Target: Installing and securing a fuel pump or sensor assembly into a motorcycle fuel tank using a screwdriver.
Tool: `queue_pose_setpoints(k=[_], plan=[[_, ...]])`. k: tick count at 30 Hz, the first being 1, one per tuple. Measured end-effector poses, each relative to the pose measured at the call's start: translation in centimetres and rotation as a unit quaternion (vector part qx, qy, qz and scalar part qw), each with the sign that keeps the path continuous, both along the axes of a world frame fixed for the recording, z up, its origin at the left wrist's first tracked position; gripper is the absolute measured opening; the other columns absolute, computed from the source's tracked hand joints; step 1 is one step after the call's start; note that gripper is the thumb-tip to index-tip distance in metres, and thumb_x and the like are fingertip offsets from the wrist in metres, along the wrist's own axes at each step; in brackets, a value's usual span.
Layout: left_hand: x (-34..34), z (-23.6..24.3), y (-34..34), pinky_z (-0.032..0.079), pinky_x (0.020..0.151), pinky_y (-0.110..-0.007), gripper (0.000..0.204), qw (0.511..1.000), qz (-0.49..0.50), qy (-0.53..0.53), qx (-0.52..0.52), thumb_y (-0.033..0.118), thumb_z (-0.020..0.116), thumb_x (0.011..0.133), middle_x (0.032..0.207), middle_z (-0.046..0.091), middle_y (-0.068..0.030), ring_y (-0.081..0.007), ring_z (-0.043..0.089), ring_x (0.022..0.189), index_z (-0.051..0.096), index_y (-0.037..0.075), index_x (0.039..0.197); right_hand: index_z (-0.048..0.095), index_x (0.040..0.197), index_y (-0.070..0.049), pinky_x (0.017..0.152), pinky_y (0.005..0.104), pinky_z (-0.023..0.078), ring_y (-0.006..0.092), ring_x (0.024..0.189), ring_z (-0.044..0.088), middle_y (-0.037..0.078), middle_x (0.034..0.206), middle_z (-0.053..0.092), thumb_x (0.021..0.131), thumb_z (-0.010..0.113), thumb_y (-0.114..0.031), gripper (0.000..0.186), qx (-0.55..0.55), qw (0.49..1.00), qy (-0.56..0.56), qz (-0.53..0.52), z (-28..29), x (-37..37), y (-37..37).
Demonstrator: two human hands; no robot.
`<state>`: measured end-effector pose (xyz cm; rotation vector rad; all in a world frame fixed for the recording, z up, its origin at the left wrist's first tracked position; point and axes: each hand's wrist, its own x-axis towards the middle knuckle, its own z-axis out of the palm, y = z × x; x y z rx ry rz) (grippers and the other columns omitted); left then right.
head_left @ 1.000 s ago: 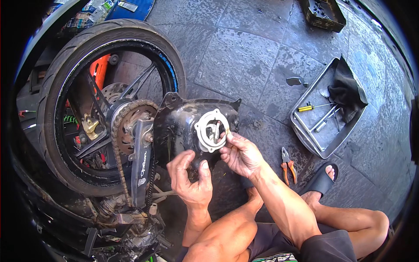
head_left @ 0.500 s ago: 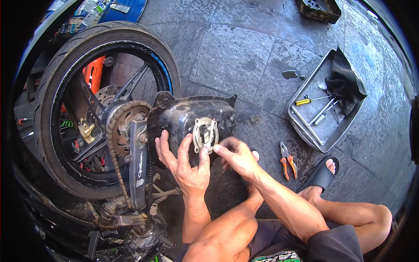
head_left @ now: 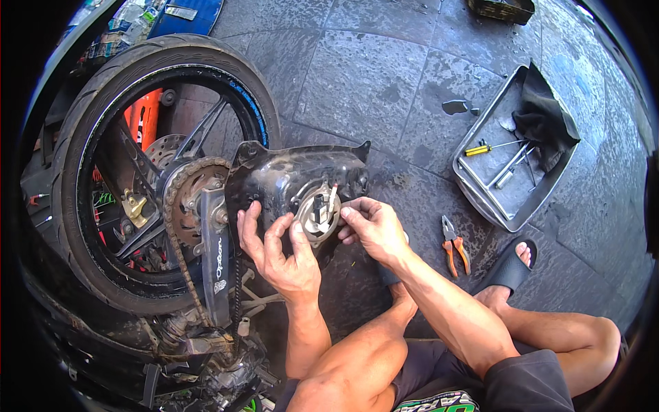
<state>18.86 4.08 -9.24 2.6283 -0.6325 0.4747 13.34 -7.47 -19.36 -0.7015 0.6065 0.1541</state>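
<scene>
A dented black metal tank (head_left: pixel 268 168) with corner tabs lies in front of me, beside the wheel. On its face sits a pale metal mounting ring (head_left: pixel 329 230), around a fitting with a black connector (head_left: pixel 318 206) and a whitish spout. My left hand (head_left: pixel 288 264) rests against the tank with its fingers spread, the thumb tip at the ring's left edge. At the ring's right edge, my right hand (head_left: pixel 376 230) is closed, thumb and forefinger pinching the rim; its other fingers are curled and partly hidden.
A motorcycle wheel (head_left: pixel 75 130) with chain and sprocket stands at left, above engine parts. Orange-handled pliers (head_left: pixel 453 247) lie on the tiles to the right. Farther right, a grey tray (head_left: pixel 473 199) holds a yellow-handled screwdriver (head_left: pixel 478 150), other tools and a black cloth (head_left: pixel 542 113).
The ring has turned and shifted slightly on the tank. My left thumb has moved from its lower edge to its left edge, and my right hand has risen a little along the right rim.
</scene>
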Motion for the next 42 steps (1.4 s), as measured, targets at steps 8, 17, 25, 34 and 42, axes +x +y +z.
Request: queue_pose_setpoints(k=[8, 17, 25, 34, 42], plan=[[2.2, 0.2, -1.0, 0.040, 0.111, -0.049, 0.018, 0.997, -0.043, -0.034, 0.052, 0.003, 0.079, 0.080, 0.140, 0.058, -0.0145, -0.0368, 0.048, 0.134, 0.078, 0.006, 0.098, 0.063, 0.122, 0.003, 0.069, 0.0336, 0.058, 0.0175, 0.074, 0.070, 0.012, 0.095, 0.070, 0.092, 0.071, -0.009, 0.034, -0.238, 0.971, 0.028, -0.001, 0.6, 0.4, 1.1], [2.7, -0.1, -0.8, 0.044, 0.106, -0.044, 0.020, 0.997, -0.056, -0.012, 0.048, 0.003, 0.078, 0.083, 0.141, 0.058, -0.0138, -0.0330, 0.052, 0.127, 0.078, 0.006, 0.103, 0.056, 0.134, 0.003, 0.072, 0.0323, 0.058, 0.0206, 0.080, 0.070, 0.016, 0.106, 0.064, 0.085, 0.077, 0.001, 0.054, -0.380, 0.919, -0.099, -0.017, 0.6, -0.3, 1.9], [1.1, 0.2, 1.8, 0.030, 0.118, -0.056, 0.070, 0.985, -0.136, 0.036, 0.102, 0.021, 0.083, 0.075, 0.158, 0.038, -0.0228, -0.0429, 0.035, 0.145, 0.058, 0.010, 0.140, 0.047, 0.145, 0.002, 0.075, 0.0357, 0.057, 0.0244, 0.082, 0.068, 0.016, 0.109, 0.061, 0.083, 0.077, 0.000, 0.068, -0.408, 0.903, -0.137, 0.009, 0.4, -0.2, 1.1], [1.0, -0.9, 3.2, 0.030, 0.119, -0.054, 0.072, 0.990, -0.119, 0.063, 0.046, 0.009, 0.080, 0.077, 0.159, 0.036, -0.0234, -0.0423, 0.032, 0.148, 0.050, 0.007, 0.143, 0.044, 0.150, 0.000, 0.085, 0.0355, 0.057, 0.0251, 0.093, 0.065, 0.015, 0.116, 0.058, 0.083, 0.080, -0.006, 0.076, -0.397, 0.908, -0.133, 0.028, 0.3, -0.2, 1.0], [0.4, -0.4, 2.0, 0.032, 0.121, -0.051, 0.058, 0.991, -0.125, 0.047, 0.016, 0.008, 0.072, 0.084, 0.155, 0.042, -0.0226, -0.0399, 0.039, 0.145, 0.053, 0.000, 0.138, 0.044, 0.148, -0.003, 0.086, 0.0459, 0.057, 0.0382, 0.101, 0.066, 0.022, 0.123, 0.056, 0.085, 0.078, -0.011, 0.072, -0.430, 0.893, -0.126, 0.047, 0.1, -1.3, -0.9]])
